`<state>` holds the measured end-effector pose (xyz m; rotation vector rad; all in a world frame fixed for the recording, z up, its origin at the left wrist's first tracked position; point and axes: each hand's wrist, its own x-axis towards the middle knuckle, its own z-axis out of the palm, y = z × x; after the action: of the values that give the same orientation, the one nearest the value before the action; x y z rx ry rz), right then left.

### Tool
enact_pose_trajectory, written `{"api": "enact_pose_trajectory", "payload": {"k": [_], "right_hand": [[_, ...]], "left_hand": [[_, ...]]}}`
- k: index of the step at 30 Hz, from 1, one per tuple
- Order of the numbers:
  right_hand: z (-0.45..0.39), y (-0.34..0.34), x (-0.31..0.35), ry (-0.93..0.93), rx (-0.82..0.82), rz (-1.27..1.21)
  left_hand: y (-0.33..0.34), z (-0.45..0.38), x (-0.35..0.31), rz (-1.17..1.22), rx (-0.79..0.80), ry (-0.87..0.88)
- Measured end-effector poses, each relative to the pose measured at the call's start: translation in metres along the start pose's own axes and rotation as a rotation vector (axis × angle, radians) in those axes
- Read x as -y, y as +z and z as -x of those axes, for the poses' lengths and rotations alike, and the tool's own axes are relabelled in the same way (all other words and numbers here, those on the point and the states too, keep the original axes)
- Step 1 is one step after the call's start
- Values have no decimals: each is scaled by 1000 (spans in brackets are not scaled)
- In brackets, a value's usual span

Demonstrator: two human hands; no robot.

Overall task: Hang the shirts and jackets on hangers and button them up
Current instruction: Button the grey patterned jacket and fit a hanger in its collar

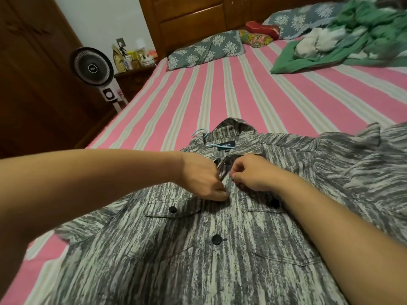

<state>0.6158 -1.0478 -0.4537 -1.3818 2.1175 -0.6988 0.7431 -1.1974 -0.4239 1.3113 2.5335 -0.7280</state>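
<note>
Buttoning the jacket just below its collar.
Left hand and right hand pinching opposite front edges; best kept flat, button pushed fully through.

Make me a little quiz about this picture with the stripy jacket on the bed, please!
1. True or false: the grey jacket lies flat on the pink striped bed.
2. Where do the left hand and right hand pinch the jacket? A) at a sleeve B) at the front opening just below the collar C) at the bottom hem
3. What light blue thing pokes out beside the collar?

Key:
1. True.
2. B.
3. The hook of a hanger.
</note>
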Motion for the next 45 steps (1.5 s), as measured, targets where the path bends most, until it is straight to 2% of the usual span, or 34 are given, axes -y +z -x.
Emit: {"api": "enact_pose_trajectory", "payload": {"k": [5, 9, 14, 17, 25, 30, 36, 41, 43, 45], "right_hand": [[-2, 3, -2, 9, 7, 15], [-1, 4, -2, 23, 9, -14], [-2, 3, 0, 30, 9, -17], [-2, 4, -1, 49, 15, -37], [0, 3, 0, 58, 26, -40], [0, 2, 2, 60, 24, -24], [0, 0, 2, 100, 29, -78], [2, -14, -5, 418, -264, -518], [1, -20, -7, 422, -291, -730], [3, -24, -4, 367, -258, -910]], "left_hand": [[6, 6, -5, 11, -75, -46], [6, 12, -11, 60, -158, -176], [13, 10, -18, 83, -127, -330], [10, 12, -17, 60, -187, -279], [6, 2, -14, 88, -122, -205], [6, -8, -11, 118, 24, -162], [5, 6, -12, 319, -18, -389], [5, 7, -19, 560, -30, -650], [5, -2, -25, 606, -9, -754], [3, -18, -36, 708, 44, -941]]}}
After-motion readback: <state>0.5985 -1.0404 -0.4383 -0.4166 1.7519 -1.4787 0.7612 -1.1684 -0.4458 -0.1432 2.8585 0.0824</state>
